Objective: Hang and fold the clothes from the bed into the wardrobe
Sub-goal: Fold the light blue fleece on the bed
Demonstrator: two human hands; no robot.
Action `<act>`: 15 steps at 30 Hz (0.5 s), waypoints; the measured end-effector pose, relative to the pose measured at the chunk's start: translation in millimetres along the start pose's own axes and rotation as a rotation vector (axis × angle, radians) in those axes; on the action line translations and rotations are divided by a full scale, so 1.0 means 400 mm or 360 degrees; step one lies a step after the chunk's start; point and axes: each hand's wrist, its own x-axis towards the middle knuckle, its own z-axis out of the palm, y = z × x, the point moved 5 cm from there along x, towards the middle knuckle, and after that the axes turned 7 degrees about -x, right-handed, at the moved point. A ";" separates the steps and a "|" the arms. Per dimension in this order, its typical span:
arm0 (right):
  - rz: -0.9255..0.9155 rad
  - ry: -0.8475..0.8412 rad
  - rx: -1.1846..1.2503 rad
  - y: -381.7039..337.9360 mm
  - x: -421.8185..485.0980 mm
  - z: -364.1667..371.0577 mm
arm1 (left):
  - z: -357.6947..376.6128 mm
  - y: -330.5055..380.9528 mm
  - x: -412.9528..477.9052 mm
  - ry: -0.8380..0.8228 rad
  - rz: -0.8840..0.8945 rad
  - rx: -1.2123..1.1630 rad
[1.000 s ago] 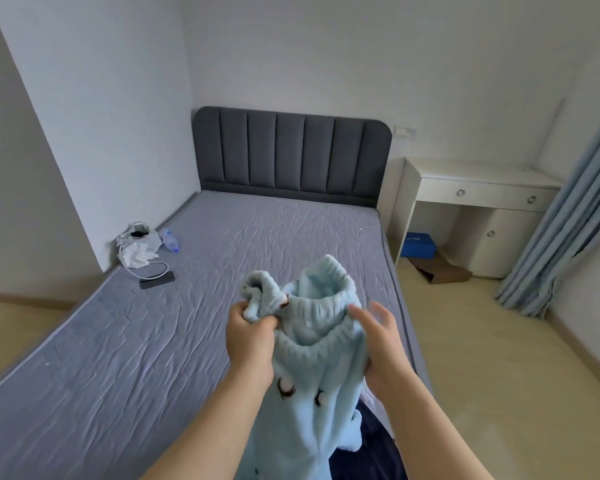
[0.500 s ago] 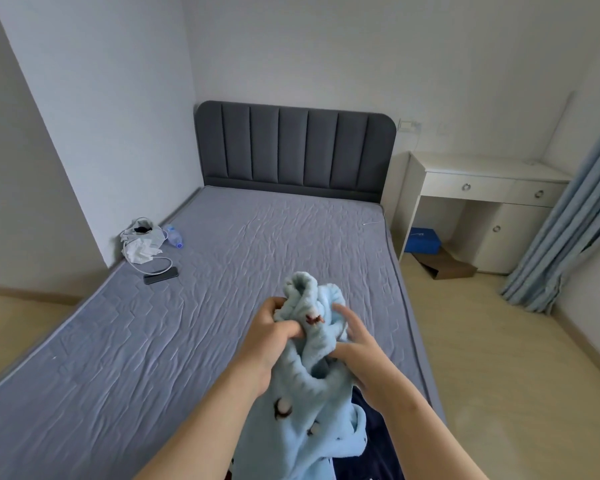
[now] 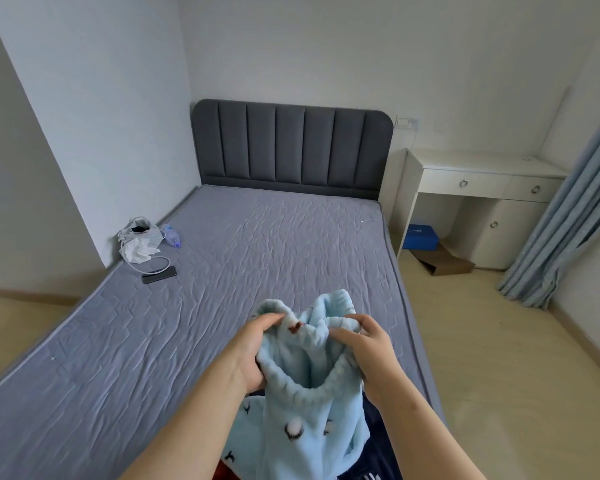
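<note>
1. Head view: you hold a light blue fleece garment (image 3: 305, 410) in front of you, above the near right part of the bed (image 3: 187, 341).
2. Your left hand (image 3: 257, 344) grips the left side of the garment's upper edge. Its fingers (image 3: 274, 320) are curled into the fabric.
3. Your right hand (image 3: 371, 351) grips the right side of the same edge. Its fingers (image 3: 347, 332) are also curled, pinching a fold.
4. Between your two hands the thick ribbed edge makes an open loop, and the rest of the garment hangs down between your forearms. It has small dark and white figures on it, and one brown figure near the top.
5. Under the garment, at the bottom of the picture, lies a dark navy cloth (image 3: 381, 445) with white marks.
6. The bed has a grey quilted cover and a dark grey padded headboard (image 3: 291, 143) at the far wall.
7. On the far left edge of the bed lie a crumpled white bag (image 3: 137, 242), a plastic bottle (image 3: 171, 234) just beside it, and a dark phone (image 3: 159, 274) with a white cable.
8. To the right of the bed stands a white desk (image 3: 499, 187) with drawers. Below its tabletop there is a blue box (image 3: 423, 234), and a brown cardboard piece (image 3: 447, 263) lies on the floor near it.
9. A blue-grey curtain (image 3: 568, 220) hangs at the right edge.
</note>
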 end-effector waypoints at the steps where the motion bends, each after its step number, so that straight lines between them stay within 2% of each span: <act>1: 0.0007 0.0005 0.0001 0.003 0.002 -0.003 | 0.007 -0.012 -0.008 -0.0072 -0.0121 -0.0048; 3: 0.0054 -0.0035 0.0019 0.012 0.004 -0.006 | 0.011 -0.024 -0.015 -0.0097 -0.0248 -0.0037; 5: 0.0143 -0.0128 0.0032 0.019 0.004 -0.001 | -0.015 -0.017 -0.003 0.0092 -0.0164 0.0070; 7: 0.0223 -0.0256 0.0040 0.025 0.004 0.009 | -0.037 0.004 0.008 0.0298 0.0057 0.0197; 10: 0.0288 -0.0402 0.0064 0.030 -0.003 0.020 | -0.055 0.040 0.016 0.0401 0.0360 0.0201; 13: 0.0363 -0.0383 0.0083 0.048 0.006 0.017 | -0.085 0.095 0.006 0.0493 0.0677 0.0092; 15: 0.0354 -0.0313 0.0191 0.044 0.010 0.016 | -0.108 0.131 0.001 0.0546 0.0750 -0.0029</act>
